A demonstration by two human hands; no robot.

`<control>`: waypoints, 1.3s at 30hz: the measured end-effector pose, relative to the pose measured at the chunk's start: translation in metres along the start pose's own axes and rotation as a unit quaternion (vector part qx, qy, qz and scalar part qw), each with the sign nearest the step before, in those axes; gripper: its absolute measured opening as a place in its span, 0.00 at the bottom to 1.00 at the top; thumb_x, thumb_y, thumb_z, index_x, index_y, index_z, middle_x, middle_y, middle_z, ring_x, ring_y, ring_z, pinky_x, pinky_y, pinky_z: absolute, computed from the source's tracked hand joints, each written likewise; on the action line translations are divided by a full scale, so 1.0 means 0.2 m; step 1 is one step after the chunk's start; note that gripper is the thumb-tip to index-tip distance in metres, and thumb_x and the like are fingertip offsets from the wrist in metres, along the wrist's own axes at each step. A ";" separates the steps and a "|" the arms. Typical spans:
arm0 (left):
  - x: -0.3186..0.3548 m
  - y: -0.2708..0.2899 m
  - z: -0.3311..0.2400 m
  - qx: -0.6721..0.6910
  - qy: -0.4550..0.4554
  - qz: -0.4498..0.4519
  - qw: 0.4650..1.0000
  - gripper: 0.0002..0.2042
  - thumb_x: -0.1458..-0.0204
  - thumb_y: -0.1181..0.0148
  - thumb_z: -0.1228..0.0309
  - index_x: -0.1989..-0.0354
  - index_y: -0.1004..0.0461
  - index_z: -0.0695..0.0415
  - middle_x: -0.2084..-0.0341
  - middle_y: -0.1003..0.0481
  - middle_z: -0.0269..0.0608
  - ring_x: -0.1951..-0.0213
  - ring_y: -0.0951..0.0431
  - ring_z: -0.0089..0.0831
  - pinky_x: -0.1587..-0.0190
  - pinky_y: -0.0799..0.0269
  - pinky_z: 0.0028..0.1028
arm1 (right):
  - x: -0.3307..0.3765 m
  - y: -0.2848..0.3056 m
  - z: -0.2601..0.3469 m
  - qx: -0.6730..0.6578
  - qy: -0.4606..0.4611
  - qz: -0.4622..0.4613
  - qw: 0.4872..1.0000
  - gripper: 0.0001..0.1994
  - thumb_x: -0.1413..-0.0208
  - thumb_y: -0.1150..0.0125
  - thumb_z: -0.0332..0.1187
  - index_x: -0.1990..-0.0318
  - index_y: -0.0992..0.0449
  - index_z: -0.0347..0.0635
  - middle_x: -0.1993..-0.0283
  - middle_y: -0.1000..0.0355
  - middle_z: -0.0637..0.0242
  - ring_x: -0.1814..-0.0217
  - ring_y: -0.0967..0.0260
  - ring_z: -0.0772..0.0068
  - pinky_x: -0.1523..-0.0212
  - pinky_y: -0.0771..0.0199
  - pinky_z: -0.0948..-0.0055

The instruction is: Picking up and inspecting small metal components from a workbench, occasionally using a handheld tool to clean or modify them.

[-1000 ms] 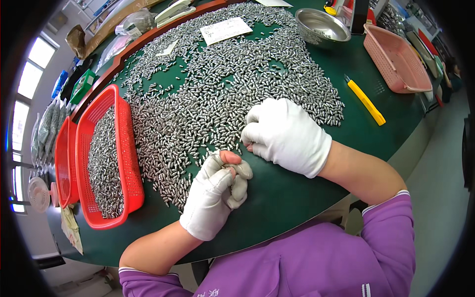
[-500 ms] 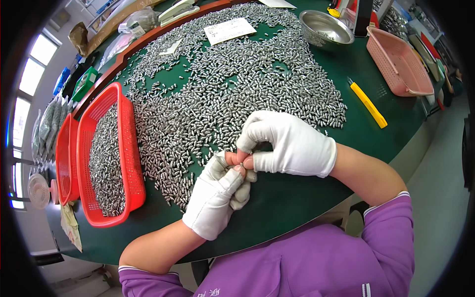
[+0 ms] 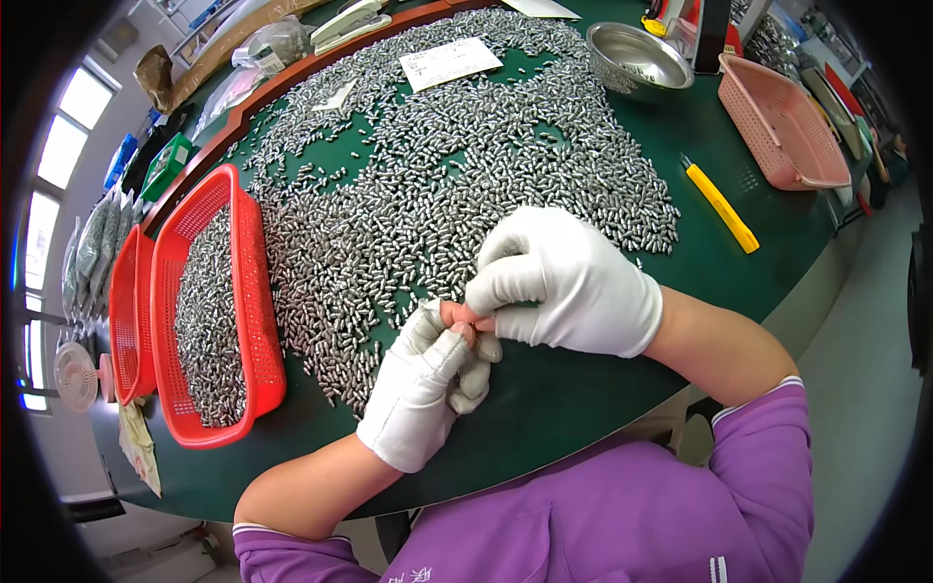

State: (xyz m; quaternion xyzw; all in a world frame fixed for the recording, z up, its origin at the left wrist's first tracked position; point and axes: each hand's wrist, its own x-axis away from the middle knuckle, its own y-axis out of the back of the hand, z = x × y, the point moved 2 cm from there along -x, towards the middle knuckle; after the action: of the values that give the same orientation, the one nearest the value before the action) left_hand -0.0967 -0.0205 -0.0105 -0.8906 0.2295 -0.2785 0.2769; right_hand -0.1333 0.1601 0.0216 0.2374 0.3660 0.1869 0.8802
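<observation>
Gloves cover both hands: the left hand (image 3: 428, 389) and right hand (image 3: 559, 282) meet fingertip to fingertip at the near edge of the heap of small metal pieces (image 3: 437, 185), pinching something too small to tell. Just left lies a red basket (image 3: 258, 321) holding more pieces; a yellow utility knife (image 3: 721, 205), pink basket (image 3: 782, 126) and steel bowl (image 3: 637, 53) lie well apart on the green table (image 3: 573, 398).

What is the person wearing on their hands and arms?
Both hands wear white cloth gloves: the left hand and the right hand. On the left glove the tips of the thumb and a finger seem to be cut off, so bare fingertips poke out. The forearms are bare. Purple sleeves are pushed up, with a thin white edge at the cuff.
</observation>
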 end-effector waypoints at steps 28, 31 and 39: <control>0.00 0.00 0.00 -0.005 -0.004 -0.014 1.000 0.08 0.38 0.46 0.65 0.56 0.35 0.53 0.70 0.31 0.34 0.79 0.39 0.18 0.78 0.44 0.18 | -0.03 0.01 0.01 0.144 0.052 0.023 0.988 0.08 0.59 0.32 0.34 0.73 0.24 0.43 0.73 0.31 0.64 0.69 0.31 0.58 0.69 0.29 0.61; 0.00 0.00 0.00 -0.012 0.004 0.034 0.999 0.08 0.38 0.47 0.65 0.57 0.34 0.53 0.71 0.31 0.33 0.79 0.40 0.17 0.78 0.45 0.18 | -0.02 0.01 0.02 0.112 0.073 -0.003 0.991 0.09 0.60 0.30 0.35 0.72 0.23 0.43 0.73 0.30 0.65 0.71 0.31 0.58 0.71 0.29 0.62; 0.00 0.00 0.01 0.016 -0.027 0.009 0.999 0.06 0.36 0.49 0.66 0.56 0.32 0.54 0.70 0.30 0.33 0.79 0.39 0.18 0.77 0.44 0.18 | -0.03 0.05 0.00 0.069 0.044 -0.025 0.996 0.07 0.60 0.30 0.31 0.71 0.21 0.44 0.73 0.28 0.63 0.70 0.30 0.57 0.70 0.29 0.62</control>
State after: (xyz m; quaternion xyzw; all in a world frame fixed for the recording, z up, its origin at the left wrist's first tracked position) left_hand -0.0953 -0.0205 -0.0126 -0.8909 0.2259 -0.2557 0.2998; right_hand -0.1389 0.1657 0.0300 0.2794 0.4223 0.1491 0.8493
